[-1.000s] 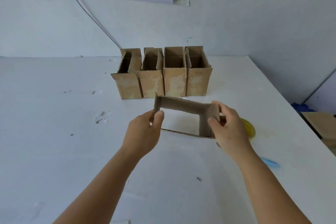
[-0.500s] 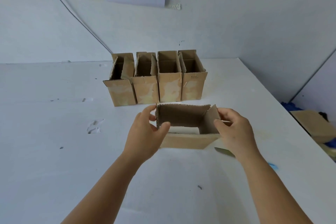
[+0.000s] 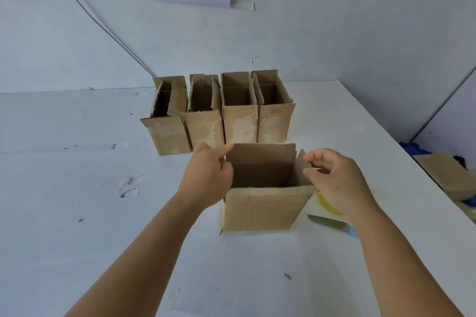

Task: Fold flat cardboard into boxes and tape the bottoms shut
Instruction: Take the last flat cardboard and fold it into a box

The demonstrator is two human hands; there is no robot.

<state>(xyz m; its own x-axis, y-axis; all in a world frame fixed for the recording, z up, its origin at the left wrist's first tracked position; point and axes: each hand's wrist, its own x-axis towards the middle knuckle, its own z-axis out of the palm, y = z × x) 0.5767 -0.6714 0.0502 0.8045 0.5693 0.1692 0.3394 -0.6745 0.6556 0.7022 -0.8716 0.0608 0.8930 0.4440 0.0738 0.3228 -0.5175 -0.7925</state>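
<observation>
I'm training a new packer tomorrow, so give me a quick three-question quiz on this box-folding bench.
1. How many open boxes stand in the row behind the near box?
2. True or false: the right hand is holding the yellow tape roll.
3. The left hand grips which part of the near box: A) bottom edge, B) upper left side, C) front face?

Key: 1. Four. 2. False; it is at the box's upper right flap, and the roll lies on the table. 3. B.

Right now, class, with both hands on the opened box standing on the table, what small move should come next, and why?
Probably fold a flap inward: the box stands squared open, the left hand and right hand pinch its side flaps, and the tape roll waits beside it.
</observation>
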